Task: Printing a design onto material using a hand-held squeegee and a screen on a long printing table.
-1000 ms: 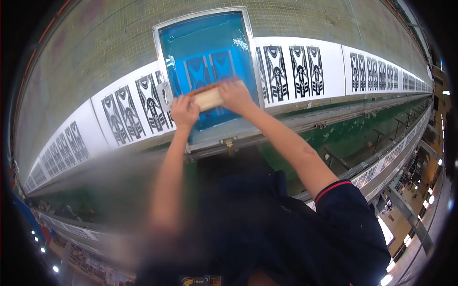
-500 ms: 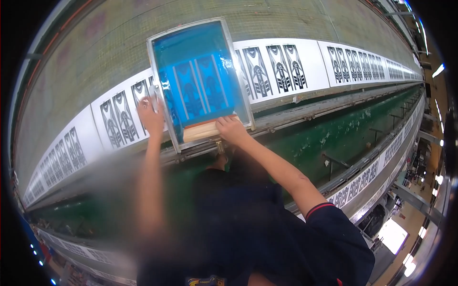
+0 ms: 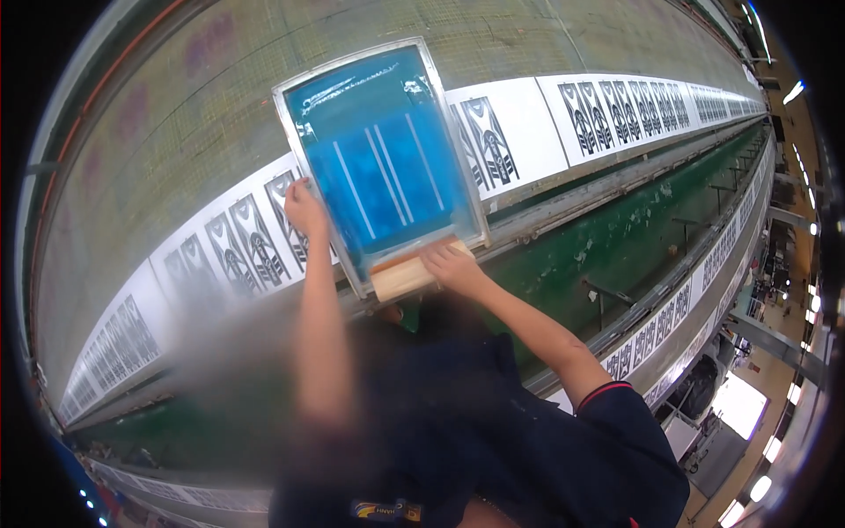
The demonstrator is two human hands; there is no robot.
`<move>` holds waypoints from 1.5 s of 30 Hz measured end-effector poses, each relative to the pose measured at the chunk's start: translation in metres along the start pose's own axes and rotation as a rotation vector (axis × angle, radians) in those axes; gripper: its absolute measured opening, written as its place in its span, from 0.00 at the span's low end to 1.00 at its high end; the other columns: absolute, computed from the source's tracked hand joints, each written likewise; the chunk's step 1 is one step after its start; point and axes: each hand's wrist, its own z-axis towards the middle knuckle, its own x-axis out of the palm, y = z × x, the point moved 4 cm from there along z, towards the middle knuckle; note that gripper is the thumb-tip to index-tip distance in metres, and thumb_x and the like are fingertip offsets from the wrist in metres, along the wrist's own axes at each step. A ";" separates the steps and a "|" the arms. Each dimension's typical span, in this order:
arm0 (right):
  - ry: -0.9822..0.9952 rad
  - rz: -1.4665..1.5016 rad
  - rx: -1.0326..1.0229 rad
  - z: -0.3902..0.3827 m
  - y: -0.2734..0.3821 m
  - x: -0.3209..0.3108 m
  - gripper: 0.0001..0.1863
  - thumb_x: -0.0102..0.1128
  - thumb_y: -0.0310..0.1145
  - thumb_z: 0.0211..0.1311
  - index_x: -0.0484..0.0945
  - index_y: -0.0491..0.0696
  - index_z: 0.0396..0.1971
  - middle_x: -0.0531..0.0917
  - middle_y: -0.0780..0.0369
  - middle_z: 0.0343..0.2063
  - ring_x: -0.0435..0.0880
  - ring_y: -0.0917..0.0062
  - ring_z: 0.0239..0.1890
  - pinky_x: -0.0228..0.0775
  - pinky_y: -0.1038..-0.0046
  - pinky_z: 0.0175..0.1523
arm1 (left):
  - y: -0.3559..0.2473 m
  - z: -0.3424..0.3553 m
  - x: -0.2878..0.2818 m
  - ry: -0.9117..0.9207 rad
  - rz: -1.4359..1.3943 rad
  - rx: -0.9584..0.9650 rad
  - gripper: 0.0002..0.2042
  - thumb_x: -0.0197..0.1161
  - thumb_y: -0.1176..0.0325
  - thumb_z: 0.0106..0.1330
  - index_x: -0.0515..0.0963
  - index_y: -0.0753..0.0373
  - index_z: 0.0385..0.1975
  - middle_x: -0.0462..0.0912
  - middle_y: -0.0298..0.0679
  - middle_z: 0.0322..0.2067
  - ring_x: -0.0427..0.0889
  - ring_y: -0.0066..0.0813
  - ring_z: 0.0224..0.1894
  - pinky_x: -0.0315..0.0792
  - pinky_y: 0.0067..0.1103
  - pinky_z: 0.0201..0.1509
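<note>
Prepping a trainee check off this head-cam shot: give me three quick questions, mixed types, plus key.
1. Multiple choice: what is on the wooden block?
a) the left hand
b) the right hand
c) both hands

2. True or false: white sheets with dark designs show on both sides of the blue screen.

3. Fill in: the left hand is at the ____ side of the metal frame.

Key: 1. b; 2. true; 3. left.
</note>
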 end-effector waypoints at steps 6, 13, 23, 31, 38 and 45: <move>0.001 -0.097 -0.028 0.023 -0.083 0.023 0.23 0.59 0.32 0.56 0.81 0.44 0.54 0.84 0.58 0.50 0.84 0.65 0.53 0.76 0.64 0.60 | 0.005 -0.017 0.029 0.037 -0.107 0.044 0.14 0.55 0.62 0.75 0.87 0.61 0.42 0.90 0.41 0.39 0.86 0.37 0.43 0.74 0.29 0.53; 0.234 0.047 -0.132 0.276 -0.214 0.040 0.13 0.65 0.35 0.60 0.83 0.48 0.43 0.84 0.62 0.45 0.86 0.65 0.51 0.83 0.61 0.51 | 0.025 -0.005 0.028 0.170 -0.201 -0.153 0.14 0.54 0.64 0.76 0.86 0.64 0.43 0.72 0.25 0.23 0.64 0.14 0.24 0.57 0.20 0.28; 0.226 0.080 -0.080 0.339 -0.252 0.044 0.19 0.73 0.45 0.60 0.85 0.48 0.43 0.86 0.59 0.43 0.88 0.63 0.48 0.83 0.61 0.51 | -0.110 0.079 0.104 -0.013 0.032 0.656 0.10 0.65 0.65 0.70 0.89 0.63 0.33 0.82 0.45 0.40 0.82 0.44 0.43 0.74 0.33 0.49; 0.108 0.057 0.027 0.218 -0.201 0.048 0.24 0.80 0.35 0.43 0.81 0.45 0.41 0.84 0.58 0.43 0.86 0.64 0.48 0.81 0.65 0.55 | -0.052 -0.019 0.103 0.128 0.063 0.563 0.09 0.61 0.71 0.69 0.87 0.64 0.29 0.76 0.44 0.25 0.77 0.42 0.32 0.70 0.34 0.39; 0.168 0.145 0.054 0.064 -0.101 0.040 0.20 0.70 0.30 0.48 0.79 0.42 0.43 0.81 0.55 0.47 0.81 0.59 0.54 0.75 0.62 0.60 | 0.006 -0.157 0.024 0.300 0.108 0.540 0.06 0.60 0.74 0.65 0.84 0.63 0.28 0.78 0.45 0.28 0.77 0.46 0.36 0.70 0.38 0.42; 0.276 0.134 0.015 0.026 -0.080 0.031 0.13 0.63 0.31 0.56 0.81 0.44 0.41 0.82 0.57 0.42 0.85 0.62 0.46 0.80 0.60 0.50 | 0.003 -0.185 0.003 0.569 0.205 0.494 0.06 0.63 0.71 0.66 0.82 0.66 0.29 0.78 0.46 0.31 0.78 0.47 0.40 0.72 0.37 0.45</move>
